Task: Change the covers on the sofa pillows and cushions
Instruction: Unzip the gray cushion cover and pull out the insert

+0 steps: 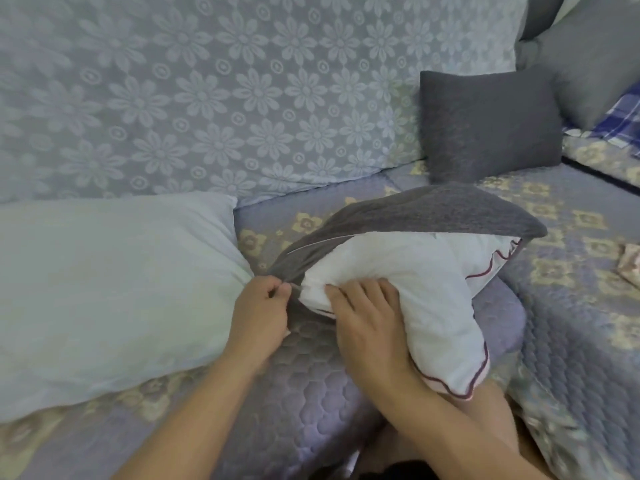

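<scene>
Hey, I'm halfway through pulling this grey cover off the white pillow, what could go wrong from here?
1. The left hand pinches only the corner of the grey cover by the zipper; a hard tug may strain that seam.
2. The white pillow is bunched under the right hand; its piped edge could catch on the opening.
3. The pillow overhangs the sofa seat edge, so it might slip to the floor once freed.

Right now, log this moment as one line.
left hand pinches grey cover corner | right hand presses white pillow | half covered
</scene>
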